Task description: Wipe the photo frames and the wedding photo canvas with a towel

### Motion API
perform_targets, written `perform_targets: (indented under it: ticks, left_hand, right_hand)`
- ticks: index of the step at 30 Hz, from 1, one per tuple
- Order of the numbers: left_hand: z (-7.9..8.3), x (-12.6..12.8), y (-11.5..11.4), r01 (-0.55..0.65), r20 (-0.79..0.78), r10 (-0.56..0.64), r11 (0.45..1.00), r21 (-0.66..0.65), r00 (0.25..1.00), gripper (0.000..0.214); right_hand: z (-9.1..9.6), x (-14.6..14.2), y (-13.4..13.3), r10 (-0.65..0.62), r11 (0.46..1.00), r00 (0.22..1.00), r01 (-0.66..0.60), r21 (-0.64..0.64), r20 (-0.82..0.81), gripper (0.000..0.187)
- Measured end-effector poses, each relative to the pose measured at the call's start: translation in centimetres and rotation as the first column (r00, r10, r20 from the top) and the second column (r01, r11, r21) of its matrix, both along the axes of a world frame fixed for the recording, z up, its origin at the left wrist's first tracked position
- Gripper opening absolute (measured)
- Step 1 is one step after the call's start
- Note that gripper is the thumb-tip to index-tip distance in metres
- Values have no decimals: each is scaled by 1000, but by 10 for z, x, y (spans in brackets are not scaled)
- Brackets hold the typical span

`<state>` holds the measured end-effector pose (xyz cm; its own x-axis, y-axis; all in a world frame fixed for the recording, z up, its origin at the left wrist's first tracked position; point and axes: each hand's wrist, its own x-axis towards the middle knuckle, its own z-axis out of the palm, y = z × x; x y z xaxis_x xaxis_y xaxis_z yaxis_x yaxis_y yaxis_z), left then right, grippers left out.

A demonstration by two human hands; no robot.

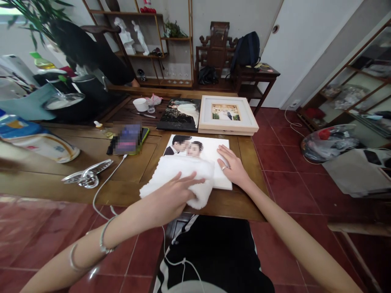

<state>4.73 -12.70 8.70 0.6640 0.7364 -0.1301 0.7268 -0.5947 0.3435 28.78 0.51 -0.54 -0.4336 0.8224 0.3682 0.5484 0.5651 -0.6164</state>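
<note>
**Q:** What does each hand hold?

**A:** The left hand (175,195) grips a white cloth (180,169). Its fingers curl round the cloth's near fold and the thumb lies along the top. The right hand (233,167) holds nothing. Its fingers are spread flat, palm down, with a ring (224,167) on one of them.

**Q:** Where is the print?

**A:** The print (214,148), a portrait of a couple, lies flat on the table (244,203), directly under both hands. The cloth covers its near half, beneath the left fingers. The right fingertips press on its right margin, just beside the cloth.

**Q:** What lies beyond the fingertips?

**A:** A pale frame (227,114) sits past the right fingers, touching a dark print (181,114) on its left. Left of the left hand and well apart from it are a phone (130,138) with a white cable (106,179) and a bag (36,142).

**Q:** Is any writing legible?

**A:** The bag's printing is too blurred to read, and so is the phone's screen.
</note>
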Motion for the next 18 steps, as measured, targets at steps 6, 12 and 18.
perform_targets:
  ticks: [6, 12, 18]
  left_hand:
    - [3, 5, 52, -19, -35, 19, 1000, -8, 999, 43]
    - [-5, 17, 100, -49, -94, 62, 990, 135, 994, 34]
    - [-16, 25, 123, -33, -161, 76, 967, 254, 984, 36]
  right_hand:
    - [1, 1, 0, 3, 1000, 1000, -3, -5, 15, 44]
    - [-3, 1, 2, 20, 1000, 1000, -20, 15, -7, 44]
    - [-4, 2, 2, 14, 1000, 1000, -14, 18, -6, 44]
